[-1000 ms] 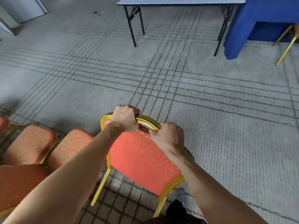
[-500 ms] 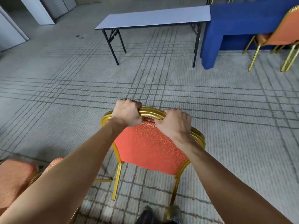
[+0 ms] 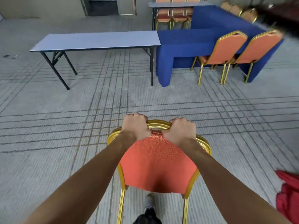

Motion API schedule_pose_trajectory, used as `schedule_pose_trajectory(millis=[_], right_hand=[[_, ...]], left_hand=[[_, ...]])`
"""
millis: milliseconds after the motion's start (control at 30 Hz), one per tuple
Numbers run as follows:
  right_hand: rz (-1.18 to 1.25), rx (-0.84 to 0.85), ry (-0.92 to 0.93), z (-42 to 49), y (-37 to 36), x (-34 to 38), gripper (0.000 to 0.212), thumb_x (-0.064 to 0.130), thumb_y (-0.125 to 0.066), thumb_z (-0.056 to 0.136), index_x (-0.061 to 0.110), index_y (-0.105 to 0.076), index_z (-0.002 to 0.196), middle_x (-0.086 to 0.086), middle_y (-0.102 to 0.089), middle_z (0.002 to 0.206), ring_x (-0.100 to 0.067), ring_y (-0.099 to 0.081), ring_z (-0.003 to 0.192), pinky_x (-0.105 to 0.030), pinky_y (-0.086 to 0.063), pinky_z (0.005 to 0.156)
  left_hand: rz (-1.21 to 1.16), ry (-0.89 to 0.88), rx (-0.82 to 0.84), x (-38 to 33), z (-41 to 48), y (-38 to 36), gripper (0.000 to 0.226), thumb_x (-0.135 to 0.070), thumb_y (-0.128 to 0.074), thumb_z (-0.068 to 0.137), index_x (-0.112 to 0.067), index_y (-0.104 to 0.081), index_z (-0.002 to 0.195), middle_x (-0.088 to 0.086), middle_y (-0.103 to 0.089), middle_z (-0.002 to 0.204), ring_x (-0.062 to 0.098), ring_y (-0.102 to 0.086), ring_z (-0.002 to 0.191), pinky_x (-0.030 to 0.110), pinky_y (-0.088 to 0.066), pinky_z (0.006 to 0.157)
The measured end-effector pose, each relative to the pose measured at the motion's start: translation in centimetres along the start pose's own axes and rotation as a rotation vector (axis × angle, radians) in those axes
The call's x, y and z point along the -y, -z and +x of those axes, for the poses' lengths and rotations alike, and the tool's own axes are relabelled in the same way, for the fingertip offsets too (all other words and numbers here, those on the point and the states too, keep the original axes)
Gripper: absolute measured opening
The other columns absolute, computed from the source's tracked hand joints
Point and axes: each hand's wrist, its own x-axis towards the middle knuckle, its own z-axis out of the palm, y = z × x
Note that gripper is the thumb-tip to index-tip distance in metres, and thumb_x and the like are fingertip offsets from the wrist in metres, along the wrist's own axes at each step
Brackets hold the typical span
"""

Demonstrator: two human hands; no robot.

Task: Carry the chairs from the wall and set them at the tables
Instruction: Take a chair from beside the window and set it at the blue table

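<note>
The likeliest trouble, as I judged it, lay in the parts of the chair [image 3: 158, 162] that I could not see. Its legs ran off the bottom of the view, so I could not tell whether they hung clear of the carpet [image 3: 64, 126]. A dragging leg could catch in the pile and wrench the frame round. My foot [image 3: 148, 214] was right under the seat, between the two rear legs, and a long stride could have kicked one of them. A red cloth [image 3: 289, 191] lay on the floor close by on my right, near enough to snag a leg or trip me if I drifted that way. The bare grey surface [image 3: 97, 40] ahead stood on thin folding legs that a careless push could knock. The chair itself was out on open carpet, well apart from that surface, with its padded back toward me. To the right, two chairs [image 3: 226, 47] already stood at the blue-draped table [image 3: 186, 42]. My left hand [image 3: 135, 126] gripped the gold rail [image 3: 159, 124] at the top of the back, knuckles up and fingers curled over the far side. My right hand [image 3: 179, 132] gripped the rail the same way, just beside it. With both hands so close together I had little leverage against a sideways swing. Both arms reached forward nearly straight, the forearms converging on the rail.
</note>
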Motion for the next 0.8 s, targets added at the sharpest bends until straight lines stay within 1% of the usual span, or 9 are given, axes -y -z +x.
schedule_pose_trajectory(millis=[67, 133, 267, 333, 400, 500, 600, 667, 800], right_hand=[[-0.045, 0.0, -0.04, 2.6, -0.1, -1.0, 0.041, 0.06, -0.056, 0.076, 0.022, -0.068, 0.083, -0.003, -0.069, 0.084, -0.03, -0.066, 0.083, -0.035, -0.043, 0.069], [-0.071, 0.001, -0.078, 5.2, 0.0, -2.0, 0.04, 0.059, -0.055, 0.076, 0.022, -0.069, 0.083, -0.004, -0.07, 0.085, -0.031, -0.066, 0.084, -0.035, -0.043, 0.069], [-0.107, -0.003, -0.123, 10.2, 0.9, -4.0, 0.033, 0.054, -0.055, 0.075, 0.023, -0.066, 0.079, -0.003, -0.069, 0.082, -0.031, -0.064, 0.08, -0.034, -0.04, 0.067], [-0.119, -0.012, -0.141, 12.7, 1.1, -4.7, 0.034, 0.054, -0.055, 0.074, 0.023, -0.067, 0.08, -0.003, -0.069, 0.081, -0.031, -0.064, 0.08, -0.034, -0.041, 0.067], [-0.131, -0.027, -0.138, 15.5, 1.2, -5.5, 0.036, 0.055, -0.055, 0.073, 0.022, -0.069, 0.081, -0.004, -0.07, 0.082, -0.031, -0.064, 0.08, -0.034, -0.042, 0.068], [-0.132, -0.044, -0.126, 19.9, 1.4, -7.0, 0.038, 0.056, -0.054, 0.076, 0.022, -0.07, 0.081, -0.005, -0.071, 0.085, -0.032, -0.065, 0.083, -0.035, -0.041, 0.067], [-0.134, -0.037, -0.11, 25.0, 1.3, -9.5, 0.042, 0.059, -0.051, 0.079, 0.022, -0.071, 0.084, -0.005, -0.071, 0.086, -0.032, -0.065, 0.084, -0.034, -0.043, 0.07], [-0.116, -0.031, -0.112, 28.9, 1.0, -11.7, 0.042, 0.059, -0.05, 0.08, 0.022, -0.07, 0.082, -0.003, -0.07, 0.083, -0.03, -0.065, 0.081, -0.034, -0.045, 0.07], [-0.053, 0.01, -0.131, 35.7, 0.7, -15.6, 0.042, 0.058, -0.048, 0.081, 0.021, -0.066, 0.071, 0.003, -0.062, 0.068, -0.026, -0.064, 0.072, -0.032, -0.045, 0.065]], left_hand=[[-0.028, -0.032, 0.001, -0.3, 3.0, -0.1, 0.028, -0.044, -0.059, 0.076, -0.021, -0.066, 0.089, 0.008, -0.07, 0.099, 0.03, -0.065, 0.097, 0.033, -0.039, 0.071], [-0.057, -0.052, -0.006, -0.7, 6.1, -0.1, 0.027, -0.043, -0.06, 0.075, -0.021, -0.067, 0.089, 0.006, -0.07, 0.095, 0.029, -0.066, 0.094, 0.032, -0.035, 0.068], [-0.113, -0.09, -0.023, -1.3, 11.7, 0.2, 0.024, -0.043, -0.06, 0.074, -0.022, -0.065, 0.085, 0.006, -0.068, 0.09, 0.03, -0.066, 0.09, 0.033, -0.041, 0.073], [-0.144, -0.099, -0.035, -1.2, 14.3, 0.4, 0.02, -0.042, -0.061, 0.073, -0.024, -0.058, 0.077, 0.005, -0.068, 0.087, 0.029, -0.066, 0.087, 0.034, -0.043, 0.073], [-0.16, -0.113, -0.053, -1.2, 17.3, 0.5, 0.019, -0.041, -0.062, 0.071, -0.024, -0.054, 0.074, 0.004, -0.067, 0.084, 0.029, -0.065, 0.085, 0.033, -0.041, 0.07], [-0.152, -0.124, -0.062, -1.5, 22.2, 0.5, 0.019, -0.04, -0.062, 0.072, -0.022, -0.058, 0.076, 0.005, -0.067, 0.081, 0.029, -0.065, 0.082, 0.033, -0.041, 0.07], [-0.149, -0.138, -0.059, -2.3, 28.0, -0.1, 0.021, -0.039, -0.062, 0.072, -0.021, -0.052, 0.07, 0.002, -0.06, 0.073, 0.03, -0.064, 0.077, 0.031, -0.037, 0.067], [-0.134, -0.144, -0.038, -3.5, 32.6, -0.5, 0.021, -0.039, -0.061, 0.072, -0.02, -0.051, 0.068, -0.001, -0.052, 0.068, 0.029, -0.063, 0.075, 0.03, -0.035, 0.066], [-0.105, -0.167, 0.041, -5.2, 40.6, -1.1, 0.022, -0.04, -0.061, 0.075, -0.019, -0.054, 0.071, -0.004, -0.047, 0.065, 0.028, -0.062, 0.075, 0.03, -0.033, 0.065]])
